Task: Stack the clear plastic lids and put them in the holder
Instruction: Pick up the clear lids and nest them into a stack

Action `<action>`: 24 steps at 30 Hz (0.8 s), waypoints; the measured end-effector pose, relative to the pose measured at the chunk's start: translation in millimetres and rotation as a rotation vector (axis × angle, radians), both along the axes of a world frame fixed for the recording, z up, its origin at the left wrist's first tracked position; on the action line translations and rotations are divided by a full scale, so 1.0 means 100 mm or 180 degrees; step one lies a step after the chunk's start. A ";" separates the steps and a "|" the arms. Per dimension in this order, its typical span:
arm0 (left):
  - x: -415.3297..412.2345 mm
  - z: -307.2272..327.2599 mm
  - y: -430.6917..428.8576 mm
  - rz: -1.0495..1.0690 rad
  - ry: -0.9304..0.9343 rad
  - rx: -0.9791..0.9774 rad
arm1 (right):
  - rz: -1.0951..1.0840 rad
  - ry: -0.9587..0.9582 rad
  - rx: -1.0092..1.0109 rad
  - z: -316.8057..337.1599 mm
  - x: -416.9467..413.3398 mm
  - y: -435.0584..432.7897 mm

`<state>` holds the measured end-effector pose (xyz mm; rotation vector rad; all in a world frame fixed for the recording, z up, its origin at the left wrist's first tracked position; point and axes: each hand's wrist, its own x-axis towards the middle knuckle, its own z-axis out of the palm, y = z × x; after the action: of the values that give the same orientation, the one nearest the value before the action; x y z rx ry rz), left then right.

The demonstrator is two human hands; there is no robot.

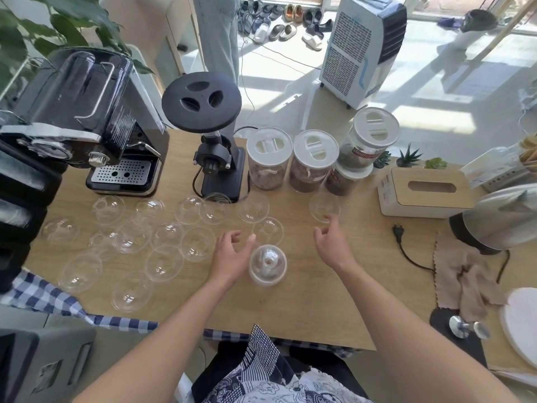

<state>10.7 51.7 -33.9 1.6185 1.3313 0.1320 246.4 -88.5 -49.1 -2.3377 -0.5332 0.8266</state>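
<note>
Several clear domed plastic lids lie scattered over the left half of the wooden table (319, 301). A small stack of lids (268, 266) stands near the table's middle. My left hand (232, 254) hovers just left of that stack, fingers apart, holding nothing. One lid (268, 229) lies just beyond the stack. Another single lid (324, 206) lies further right. My right hand (332, 242) is open right of the stack, its fingertips near that far lid. I cannot tell which object is the holder.
An espresso machine (96, 135) and a black grinder (215, 158) stand at the back left. Three white-lidded jars (313, 161) and a tissue box (424, 193) line the back. A blender (499, 219), beige cloth (462, 277) and power plug (396, 229) are at the right.
</note>
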 end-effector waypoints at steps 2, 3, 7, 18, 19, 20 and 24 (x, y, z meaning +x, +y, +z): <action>0.12 -0.08 0.13 0.0030 0.0241 -0.0173 | 0.0091 -0.0143 -0.0161 -0.06 0.13 0.04; 0.18 -0.13 0.18 0.0001 0.0349 -0.0274 | 0.0126 -0.0212 -0.0235 -0.08 0.20 0.06; 0.47 -0.23 0.28 -0.0134 0.0591 -0.0525 | 0.0217 -0.0291 -0.0499 -0.16 0.35 0.13; 1.02 -0.14 0.22 -0.0198 0.1290 -0.0577 | 0.0014 -0.0413 0.0079 -0.16 0.24 -0.06; 1.03 -0.16 0.22 -0.0179 0.1302 -0.0542 | 0.0008 -0.0442 0.0157 -0.15 0.21 -0.09; 1.03 -0.17 0.21 -0.0156 0.1295 -0.0512 | -0.0030 -0.0425 0.0229 -0.13 0.17 -0.12; 0.97 -0.22 0.25 -0.0175 0.1165 -0.0393 | -0.0282 -0.0153 0.0504 0.01 0.02 -0.24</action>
<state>107.3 76.6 -56.0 1.6219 1.5341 -0.2880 248.5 -112.5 -48.5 -2.2234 -0.4931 0.6642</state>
